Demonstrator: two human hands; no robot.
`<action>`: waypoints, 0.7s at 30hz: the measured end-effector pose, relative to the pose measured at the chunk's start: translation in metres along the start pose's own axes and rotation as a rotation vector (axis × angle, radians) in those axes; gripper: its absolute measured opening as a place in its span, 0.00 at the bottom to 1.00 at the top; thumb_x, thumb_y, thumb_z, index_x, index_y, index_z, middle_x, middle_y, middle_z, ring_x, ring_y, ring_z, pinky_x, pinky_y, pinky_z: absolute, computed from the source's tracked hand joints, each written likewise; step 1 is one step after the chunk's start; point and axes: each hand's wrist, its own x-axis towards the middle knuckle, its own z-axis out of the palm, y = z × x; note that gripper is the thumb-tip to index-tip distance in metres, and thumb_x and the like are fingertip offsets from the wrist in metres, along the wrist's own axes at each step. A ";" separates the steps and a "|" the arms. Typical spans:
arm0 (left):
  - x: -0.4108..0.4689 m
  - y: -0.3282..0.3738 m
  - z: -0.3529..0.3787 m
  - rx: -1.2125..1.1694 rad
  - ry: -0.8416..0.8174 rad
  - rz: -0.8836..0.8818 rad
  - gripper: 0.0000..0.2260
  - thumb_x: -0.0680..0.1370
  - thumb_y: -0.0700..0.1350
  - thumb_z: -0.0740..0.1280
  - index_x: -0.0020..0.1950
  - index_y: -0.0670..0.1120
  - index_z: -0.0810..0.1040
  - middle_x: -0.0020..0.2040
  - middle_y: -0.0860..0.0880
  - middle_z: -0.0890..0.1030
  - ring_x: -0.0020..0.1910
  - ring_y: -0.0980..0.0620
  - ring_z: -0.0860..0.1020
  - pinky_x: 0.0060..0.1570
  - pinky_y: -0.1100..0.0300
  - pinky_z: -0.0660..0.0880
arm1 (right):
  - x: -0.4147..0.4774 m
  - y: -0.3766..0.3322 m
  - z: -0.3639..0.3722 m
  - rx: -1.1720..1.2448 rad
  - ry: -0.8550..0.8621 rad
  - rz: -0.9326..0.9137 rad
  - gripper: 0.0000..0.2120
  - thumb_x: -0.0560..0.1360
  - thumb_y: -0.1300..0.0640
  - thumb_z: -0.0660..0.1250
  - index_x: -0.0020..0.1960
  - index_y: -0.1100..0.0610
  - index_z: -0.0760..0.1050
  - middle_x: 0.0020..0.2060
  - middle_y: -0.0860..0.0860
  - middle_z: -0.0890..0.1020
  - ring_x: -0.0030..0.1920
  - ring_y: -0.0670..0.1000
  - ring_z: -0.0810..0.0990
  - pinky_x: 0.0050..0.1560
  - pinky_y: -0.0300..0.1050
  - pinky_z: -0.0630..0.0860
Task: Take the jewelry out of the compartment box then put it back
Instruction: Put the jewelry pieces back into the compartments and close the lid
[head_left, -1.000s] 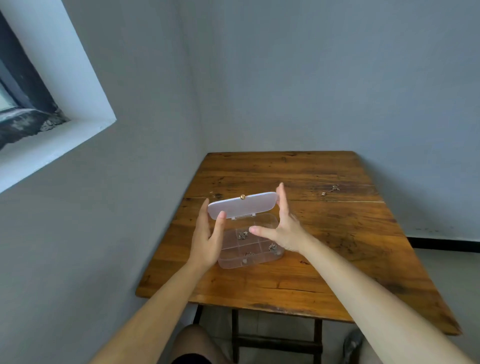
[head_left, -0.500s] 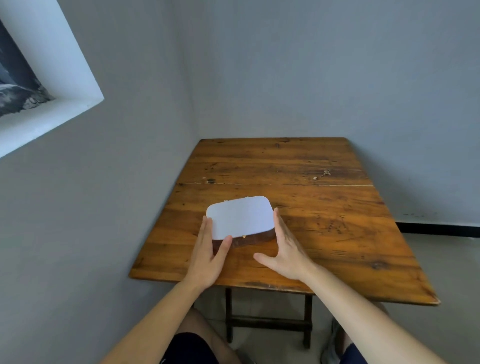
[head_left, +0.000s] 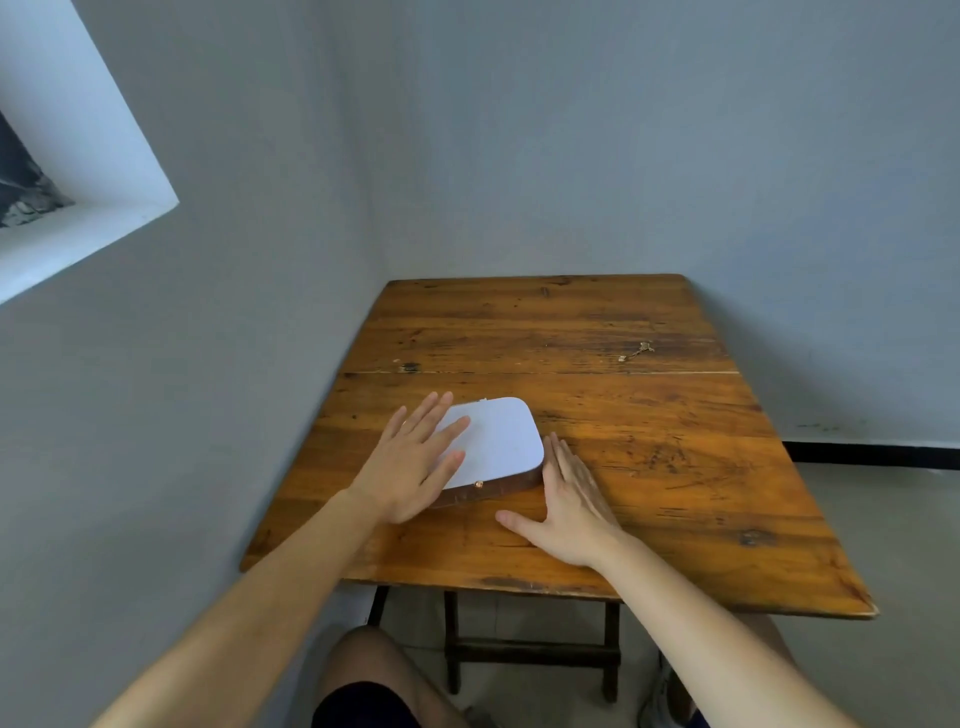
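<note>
Head view looks down at my two bare hands and the compartment box (head_left: 498, 441), which sits closed on the wooden table (head_left: 649, 467) near its front left part. My left hand (head_left: 413, 467) lies flat on the left half of the white lid (head_left: 506, 436), fingers spread and holding nothing. My right hand (head_left: 569, 512) rests palm down on the wood, fingers together and straight along the box's right side (touching it or just beside it, I cannot tell), thumb stretched out toward the left. A small brass knob (head_left: 478, 484) shows on the lid's front edge. One little piece of jewelry (head_left: 638, 352) lies on the table, well apart from the box, toward the far right.
</note>
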 end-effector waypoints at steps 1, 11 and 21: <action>0.005 -0.002 0.000 0.042 -0.026 0.039 0.28 0.80 0.64 0.39 0.79 0.60 0.54 0.81 0.56 0.43 0.78 0.57 0.36 0.77 0.50 0.36 | 0.000 0.000 0.002 -0.022 0.018 -0.008 0.54 0.72 0.26 0.58 0.79 0.53 0.31 0.79 0.51 0.35 0.79 0.51 0.36 0.77 0.48 0.38; 0.020 -0.014 0.020 -0.053 0.018 -0.166 0.32 0.78 0.67 0.36 0.79 0.59 0.55 0.81 0.52 0.53 0.80 0.52 0.47 0.77 0.46 0.42 | 0.005 0.003 0.015 -0.185 0.043 -0.025 0.50 0.73 0.23 0.45 0.80 0.56 0.33 0.79 0.52 0.36 0.79 0.51 0.35 0.76 0.47 0.35; 0.030 -0.017 0.019 -0.035 0.023 -0.587 0.32 0.79 0.66 0.40 0.81 0.53 0.48 0.82 0.44 0.47 0.80 0.42 0.44 0.74 0.34 0.41 | 0.005 0.001 0.015 -0.241 0.056 -0.010 0.51 0.72 0.23 0.43 0.80 0.57 0.36 0.80 0.53 0.38 0.79 0.51 0.36 0.75 0.47 0.35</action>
